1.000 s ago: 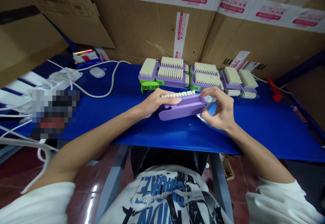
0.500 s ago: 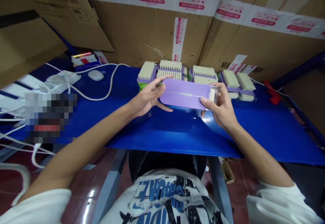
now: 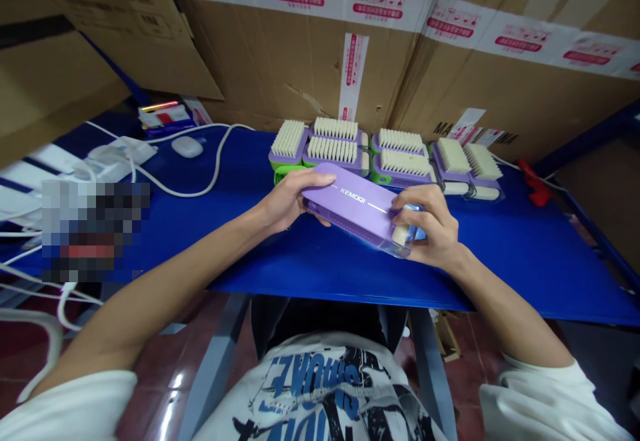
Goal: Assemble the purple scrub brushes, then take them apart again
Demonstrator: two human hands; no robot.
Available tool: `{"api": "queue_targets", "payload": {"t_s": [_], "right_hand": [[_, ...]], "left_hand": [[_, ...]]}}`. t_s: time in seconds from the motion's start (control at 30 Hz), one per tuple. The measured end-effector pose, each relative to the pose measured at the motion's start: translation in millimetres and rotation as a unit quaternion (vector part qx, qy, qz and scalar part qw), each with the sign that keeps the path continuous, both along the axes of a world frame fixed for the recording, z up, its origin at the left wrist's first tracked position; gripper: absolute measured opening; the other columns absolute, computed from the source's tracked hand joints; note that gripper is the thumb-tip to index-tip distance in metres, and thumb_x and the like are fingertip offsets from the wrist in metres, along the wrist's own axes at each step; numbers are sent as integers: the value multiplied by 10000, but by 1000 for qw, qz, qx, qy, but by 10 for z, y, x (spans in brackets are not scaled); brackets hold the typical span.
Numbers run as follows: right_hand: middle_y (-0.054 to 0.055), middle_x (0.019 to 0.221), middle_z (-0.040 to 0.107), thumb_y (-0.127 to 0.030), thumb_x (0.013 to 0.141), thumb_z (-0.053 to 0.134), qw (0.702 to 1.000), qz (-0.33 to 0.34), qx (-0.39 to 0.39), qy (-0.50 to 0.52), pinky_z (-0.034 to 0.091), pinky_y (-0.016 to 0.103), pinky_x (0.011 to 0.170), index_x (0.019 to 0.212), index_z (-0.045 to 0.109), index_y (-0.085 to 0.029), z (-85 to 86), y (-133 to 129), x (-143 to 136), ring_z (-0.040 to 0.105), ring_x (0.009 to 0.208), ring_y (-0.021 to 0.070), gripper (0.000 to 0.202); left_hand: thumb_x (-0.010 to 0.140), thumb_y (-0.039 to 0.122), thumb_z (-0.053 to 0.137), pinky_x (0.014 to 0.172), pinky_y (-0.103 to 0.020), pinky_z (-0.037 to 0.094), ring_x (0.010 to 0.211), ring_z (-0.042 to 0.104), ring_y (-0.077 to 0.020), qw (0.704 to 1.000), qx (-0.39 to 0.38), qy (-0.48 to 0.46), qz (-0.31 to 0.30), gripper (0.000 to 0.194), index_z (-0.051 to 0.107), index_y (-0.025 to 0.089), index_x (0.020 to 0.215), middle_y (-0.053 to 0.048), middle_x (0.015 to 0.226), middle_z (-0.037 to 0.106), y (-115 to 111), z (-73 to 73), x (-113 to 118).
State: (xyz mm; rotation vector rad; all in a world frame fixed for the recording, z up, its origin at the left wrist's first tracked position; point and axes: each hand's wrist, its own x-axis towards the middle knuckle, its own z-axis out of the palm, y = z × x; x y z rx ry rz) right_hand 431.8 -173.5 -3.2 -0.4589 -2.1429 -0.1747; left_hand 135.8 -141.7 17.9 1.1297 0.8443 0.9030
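Over the table, both my hands hold a purple oblong device (image 3: pixel 353 194) with "KEMOQI" lettering on its upper face. A cream-coloured block and clear plastic show at its right end. My left hand (image 3: pixel 293 197) grips the left end, thumb on top and fingers underneath. My right hand (image 3: pixel 433 224) is closed around the right end, fingers bent over the edge. The device tilts, its right end lower and nearer me. Behind it stand purple-and-green pieces with rows of cream bristles, at the left (image 3: pixel 332 151), in the middle (image 3: pixel 404 161) and at the right (image 3: pixel 469 161).
A blue-covered table (image 3: pixel 310 267) runs across in front of me. Large cardboard boxes (image 3: pixel 280 54) form the back wall. At left lie a white mouse (image 3: pixel 187 147), a power strip (image 3: pixel 123 157) and loose white cables. A red object (image 3: pixel 534 184) lies at right.
The device has tipped, its right end coming down towards me and its side edge now showing. My left hand, earlier spread at its end, has closed on it. My right fingers have shifted over the top.
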Motion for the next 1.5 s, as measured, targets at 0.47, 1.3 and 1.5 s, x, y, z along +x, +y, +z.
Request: {"api": "queue_targets", "payload": {"t_s": [0.47,1.3,1.5], "right_hand": [[77,977,731,-531,1091,636,999,25,45,4,620,519,725,1094,704,-327,-163,-22,-86,689,857,294,215],[176,1375,746,-417,1096,725,965,-232,-97,-80,677,638,1021,1660,633,-276,-119,280,255,726,1228,389,589],[106,1772,541,-504,1075,785,998,-20,-45,25,674,603,1123,1743,503,-469,86,22,-8,636,1553,379,726]], "left_hand": [[704,460,903,431,-311,616,575,677,-214,999,-30,29,17,397,769,124,868,-79,689,707,29,-8,-17],[787,536,829,513,-277,626,713,743,-207,983,51,-97,148,508,766,150,1111,-79,899,809,289,-15,-249],[845,553,861,573,-356,705,754,762,-244,996,-17,-90,7,464,788,139,1041,-104,901,808,6,-108,-10]]}}
